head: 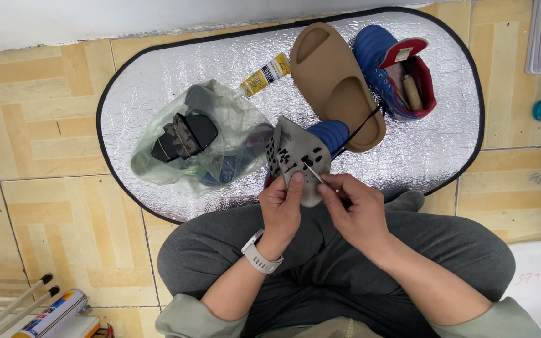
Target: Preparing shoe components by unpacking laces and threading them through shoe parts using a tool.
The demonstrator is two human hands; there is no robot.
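A grey insole (300, 159) is pinched by the left hand (281, 209); a thin needle-like tool (312, 172) is gripped closed by the right hand (354, 209), mid-stitch. Steady, precise piercing seems required next.

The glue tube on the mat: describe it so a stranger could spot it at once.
Start at the silver oval mat on the tiled floor. Along its far edge, between the clear plastic bag of dark items and the tan slide sandal, lies the glue tube. It is the only small yellow and white tube there, lying at a slant.
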